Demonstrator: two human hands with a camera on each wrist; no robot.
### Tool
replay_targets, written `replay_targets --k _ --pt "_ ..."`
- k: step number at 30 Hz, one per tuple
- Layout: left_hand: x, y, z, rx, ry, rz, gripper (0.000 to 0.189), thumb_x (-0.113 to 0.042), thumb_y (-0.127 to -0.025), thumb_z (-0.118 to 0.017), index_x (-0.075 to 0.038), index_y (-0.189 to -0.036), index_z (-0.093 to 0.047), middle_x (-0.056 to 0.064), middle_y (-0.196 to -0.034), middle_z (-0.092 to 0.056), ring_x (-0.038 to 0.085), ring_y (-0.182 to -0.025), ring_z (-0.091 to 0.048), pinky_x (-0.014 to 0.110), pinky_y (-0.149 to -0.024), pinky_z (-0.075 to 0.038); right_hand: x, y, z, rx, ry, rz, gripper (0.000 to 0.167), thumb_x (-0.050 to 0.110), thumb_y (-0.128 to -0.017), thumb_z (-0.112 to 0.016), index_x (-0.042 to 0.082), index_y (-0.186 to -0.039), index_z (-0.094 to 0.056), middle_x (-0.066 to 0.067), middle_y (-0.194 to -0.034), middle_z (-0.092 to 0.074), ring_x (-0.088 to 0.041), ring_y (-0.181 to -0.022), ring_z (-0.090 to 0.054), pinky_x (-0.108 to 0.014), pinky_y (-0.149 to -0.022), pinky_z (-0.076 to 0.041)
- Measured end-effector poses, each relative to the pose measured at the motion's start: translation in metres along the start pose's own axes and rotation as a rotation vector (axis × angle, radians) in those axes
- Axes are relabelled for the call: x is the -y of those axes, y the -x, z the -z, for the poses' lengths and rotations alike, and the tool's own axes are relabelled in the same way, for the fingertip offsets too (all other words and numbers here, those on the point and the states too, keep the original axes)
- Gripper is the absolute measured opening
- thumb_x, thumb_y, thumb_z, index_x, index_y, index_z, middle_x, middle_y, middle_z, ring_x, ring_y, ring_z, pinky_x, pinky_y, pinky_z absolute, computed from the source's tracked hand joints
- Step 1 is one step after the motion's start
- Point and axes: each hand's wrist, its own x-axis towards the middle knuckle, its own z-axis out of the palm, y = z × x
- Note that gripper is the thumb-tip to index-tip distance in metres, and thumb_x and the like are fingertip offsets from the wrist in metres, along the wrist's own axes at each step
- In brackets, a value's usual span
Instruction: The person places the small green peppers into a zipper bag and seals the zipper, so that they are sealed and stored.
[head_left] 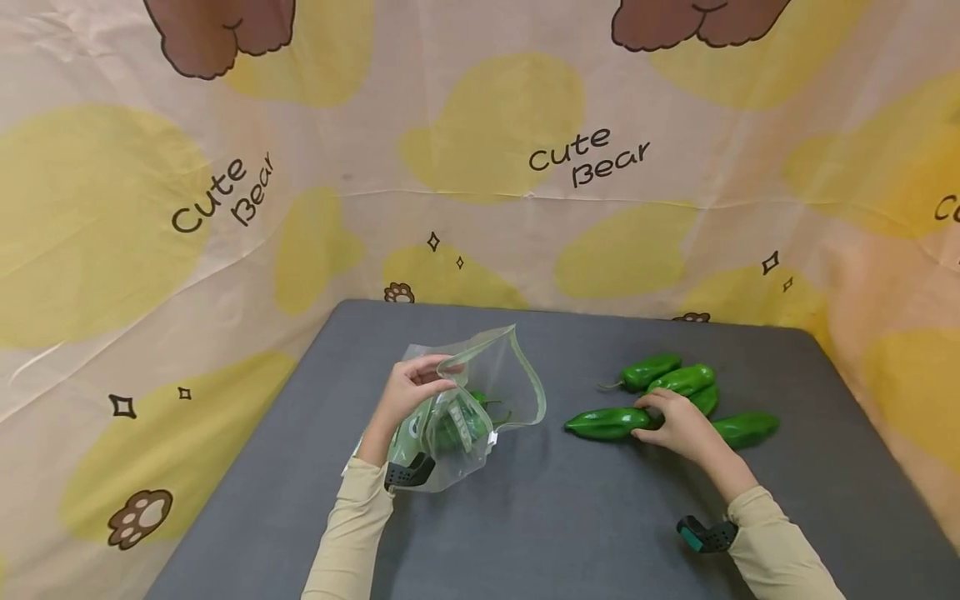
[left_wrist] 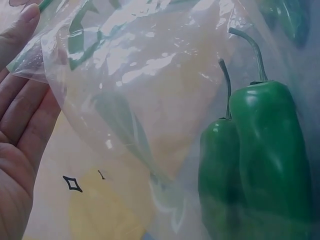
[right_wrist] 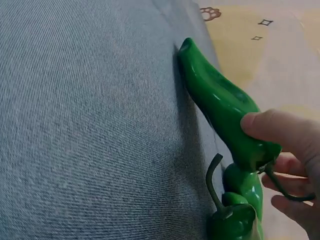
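A clear zip bag [head_left: 447, 473] with a green-edged mouth stands on the left half of the table, its mouth spread toward the right. At the near side of that mouth my left hand [head_left: 408, 390] pinches the rim between thumb and fingers. Inside lie green peppers [left_wrist: 270, 155], two of them plain through the film with stems upward. My right hand [head_left: 678, 427] grips another long green pepper [head_left: 603, 423] near its stem end, thumb on one side and fingers on the other. Its tip points left toward the bag, close over the table in the right wrist view.
Behind the right hand a green pepper [head_left: 651, 372] and a lighter green pepper [head_left: 684, 380] lie close together, with one more partly hidden. A further pepper [head_left: 748, 428] lies to the right. Patterned cloth [head_left: 480, 167] walls in the grey table [head_left: 555, 533].
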Motion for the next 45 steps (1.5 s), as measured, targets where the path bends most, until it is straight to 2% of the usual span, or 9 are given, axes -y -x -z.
replay_targets --k 4,6,11,17,21,27,34,40,45 --pt "0.017 -0.001 0.001 0.006 0.048 0.013 0.035 0.013 -0.076 -0.062 0.018 -0.11 -0.052 0.032 -0.099 -0.057 0.033 -0.085 -0.061 0.032 -0.068 -0.052 0.0 0.002 -0.002 -0.028 -0.098 0.009 0.033 0.016 -0.067 -0.079 0.004 -0.094 -0.063 -0.005 -0.09 -0.06 -0.021 -0.077 -0.058 -0.036 -0.063 -0.049" --pt "0.026 -0.003 0.001 0.008 0.059 0.008 0.036 0.01 -0.076 -0.064 0.017 -0.11 -0.053 0.029 -0.099 -0.058 0.041 -0.086 -0.058 0.034 -0.069 -0.052 0.001 0.003 -0.001 -0.019 -0.142 -0.028 0.036 0.017 -0.067 -0.079 0.003 -0.097 -0.063 -0.005 -0.089 -0.062 -0.018 -0.073 -0.058 -0.032 -0.059 -0.049" --pt "0.031 -0.004 0.001 -0.002 0.047 -0.016 0.035 0.01 -0.075 -0.065 0.016 -0.108 -0.055 0.026 -0.097 -0.06 0.025 -0.081 -0.064 0.031 -0.064 -0.052 0.005 0.005 0.002 0.011 -0.264 -0.182 0.045 0.025 -0.068 -0.078 0.002 -0.102 -0.062 -0.009 -0.093 -0.061 -0.017 -0.07 -0.059 -0.027 -0.054 -0.048" --pt "0.032 -0.005 0.001 0.004 0.045 0.0 0.034 0.013 -0.075 -0.063 0.017 -0.108 -0.054 0.029 -0.097 -0.058 0.013 -0.079 -0.064 0.031 -0.06 -0.052 0.008 0.01 0.002 -0.055 -0.299 -0.229 0.045 0.032 -0.066 -0.079 0.004 -0.097 -0.064 -0.006 -0.089 -0.062 -0.016 -0.071 -0.06 -0.026 -0.055 -0.049" --pt "0.029 -0.006 0.001 0.013 0.04 0.015 0.037 0.007 -0.076 -0.066 0.017 -0.109 -0.053 0.029 -0.097 -0.058 0.014 -0.079 -0.064 0.033 -0.063 -0.052 0.01 0.012 0.002 -0.157 -0.277 -0.185 0.042 0.029 -0.065 -0.081 0.005 -0.094 -0.065 -0.002 -0.083 -0.062 -0.015 -0.069 -0.058 -0.026 -0.056 -0.048" --pt "0.027 -0.007 0.002 -0.006 0.021 0.001 0.037 0.007 -0.074 -0.067 0.018 -0.107 -0.053 0.03 -0.095 -0.058 0.016 -0.077 -0.064 0.037 -0.062 -0.052 0.01 0.013 -0.003 -0.256 -0.315 -0.152 0.033 0.021 -0.068 -0.079 0.009 -0.095 -0.064 -0.003 -0.091 -0.061 -0.013 -0.074 -0.059 -0.026 -0.061 -0.05" --pt "0.03 -0.008 0.0 0.004 0.037 0.011 0.035 0.017 -0.073 -0.063 0.019 -0.107 -0.053 0.032 -0.095 -0.057 0.017 -0.079 -0.064 0.028 -0.064 -0.052 0.011 0.018 -0.004 -0.23 -0.51 -0.268 0.038 0.017 -0.071 -0.077 0.004 -0.102 -0.059 -0.009 -0.096 -0.059 -0.008 -0.077 -0.057 -0.023 -0.063 -0.049" --pt "0.032 -0.007 -0.002 0.008 0.056 0.0 0.035 0.015 -0.074 -0.064 0.019 -0.107 -0.053 0.032 -0.096 -0.057 0.021 -0.081 -0.064 0.029 -0.067 -0.052 0.017 0.018 -0.003 -0.19 -0.535 -0.33 0.046 0.02 -0.07 -0.078 0.001 -0.106 -0.057 -0.012 -0.101 -0.057 -0.015 -0.08 -0.059 -0.025 -0.067 -0.049" --pt "0.033 -0.008 -0.004 0.013 0.072 0.022 0.035 0.016 -0.074 -0.062 0.02 -0.108 -0.052 0.033 -0.097 -0.056 0.026 -0.082 -0.063 0.028 -0.067 -0.052 0.017 0.02 -0.002 -0.189 -0.55 -0.315 0.045 0.018 -0.072 -0.077 0.001 -0.107 -0.057 -0.013 -0.104 -0.057 -0.013 -0.083 -0.058 -0.023 -0.069 -0.049"
